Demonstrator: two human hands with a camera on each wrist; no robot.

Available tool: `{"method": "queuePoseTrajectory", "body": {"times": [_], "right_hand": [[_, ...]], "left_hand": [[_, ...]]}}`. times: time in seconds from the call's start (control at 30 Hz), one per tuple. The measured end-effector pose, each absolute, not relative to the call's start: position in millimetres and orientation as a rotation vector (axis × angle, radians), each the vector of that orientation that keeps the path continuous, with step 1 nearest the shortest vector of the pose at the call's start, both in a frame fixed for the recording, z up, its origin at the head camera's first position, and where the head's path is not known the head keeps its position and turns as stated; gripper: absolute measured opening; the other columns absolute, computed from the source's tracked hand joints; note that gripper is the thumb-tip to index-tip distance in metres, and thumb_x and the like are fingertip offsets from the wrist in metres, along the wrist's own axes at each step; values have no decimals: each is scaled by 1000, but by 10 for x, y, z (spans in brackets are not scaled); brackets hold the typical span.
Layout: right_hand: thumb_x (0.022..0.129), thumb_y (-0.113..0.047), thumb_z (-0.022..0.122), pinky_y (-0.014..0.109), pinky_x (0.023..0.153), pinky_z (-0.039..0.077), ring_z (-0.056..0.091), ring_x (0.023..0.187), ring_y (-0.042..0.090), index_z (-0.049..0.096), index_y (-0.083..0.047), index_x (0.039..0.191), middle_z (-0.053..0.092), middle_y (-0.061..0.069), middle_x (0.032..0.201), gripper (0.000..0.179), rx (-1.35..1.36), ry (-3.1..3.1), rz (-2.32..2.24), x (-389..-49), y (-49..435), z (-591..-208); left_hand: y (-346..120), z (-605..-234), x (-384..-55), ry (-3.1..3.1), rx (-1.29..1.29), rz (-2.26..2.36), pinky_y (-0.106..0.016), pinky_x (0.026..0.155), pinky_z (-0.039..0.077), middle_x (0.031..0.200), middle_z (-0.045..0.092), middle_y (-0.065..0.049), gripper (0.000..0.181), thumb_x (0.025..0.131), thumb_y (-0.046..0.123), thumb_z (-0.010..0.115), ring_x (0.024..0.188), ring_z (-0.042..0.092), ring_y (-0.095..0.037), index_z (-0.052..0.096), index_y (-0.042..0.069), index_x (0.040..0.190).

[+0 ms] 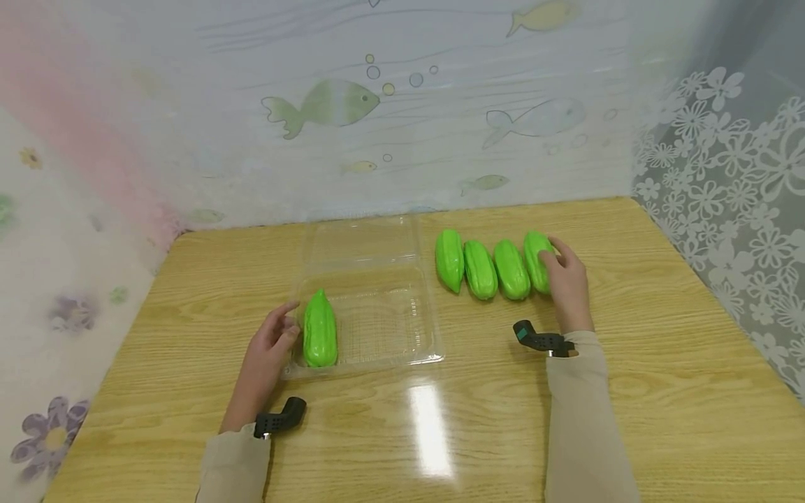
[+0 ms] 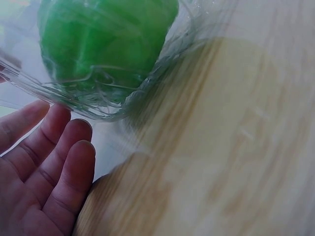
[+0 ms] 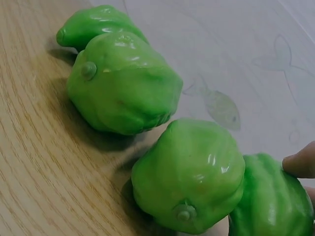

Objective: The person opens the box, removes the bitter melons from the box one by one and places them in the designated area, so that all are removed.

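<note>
My right hand (image 1: 568, 279) grips the rightmost glossy green ridged fruit (image 1: 534, 260), which looks like a small green papaya, with the thumb on its near left side and fingers over its far right side. In the right wrist view, the thumb presses this fruit (image 3: 270, 199) at the right edge. A clear plastic clamshell box (image 1: 434, 342) lies with its lid folded back. One pointed green fruit (image 1: 321, 332) lies lengthwise at its left end. My left hand (image 1: 270, 347) is at the box's left wall, its relaxed fingers (image 2: 74, 167) against the outside of the plastic in the left wrist view.
Left of the gripped fruit, three more green fruits (image 1: 481, 271) stand side by side in a row, right of the box. The wooden table (image 1: 490, 412) ends at a wall (image 1: 440, 161) printed with fish. Black wrist cameras (image 1: 283, 418) jut from both sleeves.
</note>
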State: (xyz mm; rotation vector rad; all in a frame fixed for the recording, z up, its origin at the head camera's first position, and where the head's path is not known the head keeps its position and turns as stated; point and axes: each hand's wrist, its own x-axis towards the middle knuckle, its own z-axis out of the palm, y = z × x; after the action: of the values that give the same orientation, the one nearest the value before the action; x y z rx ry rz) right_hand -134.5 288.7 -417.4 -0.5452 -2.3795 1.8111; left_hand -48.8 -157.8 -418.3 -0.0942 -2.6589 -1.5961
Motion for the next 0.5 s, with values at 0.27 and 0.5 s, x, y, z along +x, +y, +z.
{"method": "queuePoseTrajectory", "body": {"times": [0.27, 0.5], "right_hand": [[89, -48, 42, 42, 96, 28, 35, 119, 24, 34, -24, 138, 37, 11, 135, 55, -555, -2394, 1819, -1349, 2897, -4202], [91, -48, 39, 46, 95, 28, 33, 120, 29, 27, -17, 141, 31, 15, 137, 60, -530, -2477, 1769, -1373, 2904, -4238]], "left_hand": [[-1636, -4297, -531, -2675, -99, -1579, -19, 74, 38, 107, 49, -11, 39, 95, 22, 43, 92, 45, -16, 39, 14, 133], [-1681, -4400, -578, -2662, -92, -1561, -21, 75, 39, 106, 49, -7, 39, 95, 27, 43, 92, 46, -15, 40, 18, 133]]}}
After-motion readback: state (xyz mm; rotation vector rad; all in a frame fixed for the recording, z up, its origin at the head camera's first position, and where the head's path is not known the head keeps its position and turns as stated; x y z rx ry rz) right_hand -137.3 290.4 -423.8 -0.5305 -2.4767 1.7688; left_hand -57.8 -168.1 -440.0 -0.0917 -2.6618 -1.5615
